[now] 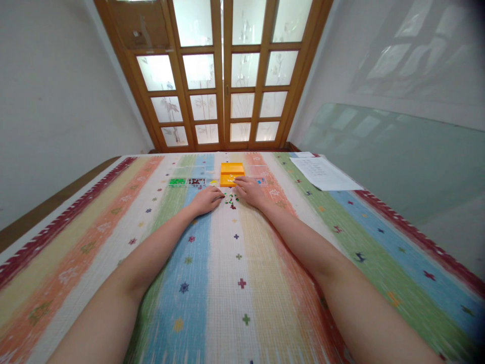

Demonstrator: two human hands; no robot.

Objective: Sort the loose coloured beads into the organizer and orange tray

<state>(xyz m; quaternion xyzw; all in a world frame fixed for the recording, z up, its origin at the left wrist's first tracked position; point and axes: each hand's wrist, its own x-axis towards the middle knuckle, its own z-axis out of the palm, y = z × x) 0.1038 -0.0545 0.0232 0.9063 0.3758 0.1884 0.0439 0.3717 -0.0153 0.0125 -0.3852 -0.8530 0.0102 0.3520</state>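
My left hand (207, 200) rests on the tablecloth, fingers bent together at the left edge of a loose scatter of tiny green, dark red and white pieces (232, 199). Whatever its fingertips hold is too small to make out. At the front right corner of an opened yellow box (232, 168) is my right hand (248, 191). Its fingertips are closed near small white pieces (230, 179) in the box's front half; a held piece cannot be told apart. Left of the box lies a clear compartment case with green pieces (177, 182), dark red pieces (196, 181) and yellow pieces (213, 182).
Blue pieces (260, 180) lie in a clear compartment right of the box. A printed paper sheet (324, 173) lies at the far right of the striped tablecloth (227, 283). Behind the table stand wooden glazed doors (223, 91), with a glass panel (397, 162) along the right wall.
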